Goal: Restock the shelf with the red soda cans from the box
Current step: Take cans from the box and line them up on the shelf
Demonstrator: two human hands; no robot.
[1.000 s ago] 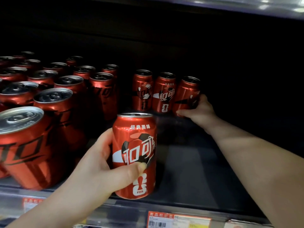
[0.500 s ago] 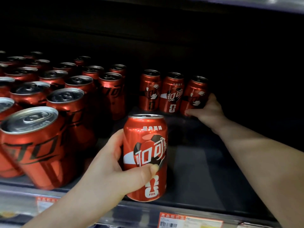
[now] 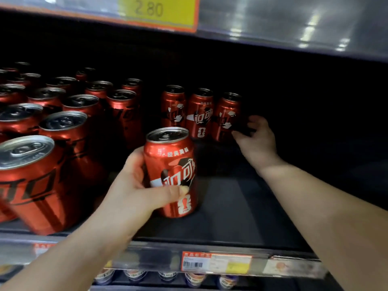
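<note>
My left hand (image 3: 134, 192) grips a red soda can (image 3: 172, 164) low over the front middle of the dark shelf (image 3: 235, 206). The can leans slightly, and whether its base touches the shelf cannot be told. At the back, three red cans stand in a row. My right hand (image 3: 257, 139) curls its thumb and fingers round the lower right side of the rightmost can (image 3: 225, 114). Several more red cans (image 3: 69, 131) fill the left part of the shelf in rows.
The shelf above has a rail with a yellow price tag (image 3: 157, 11), close overhead. The front rail (image 3: 210, 263) carries price labels. Bottles stand on the shelf below (image 3: 165, 276). The right half of the shelf floor is bare and dark.
The view has pulled back and up, bringing the upper shelf rail into sight. My left hand's can has tilted a little. My right hand's grip at the back can looks looser.
</note>
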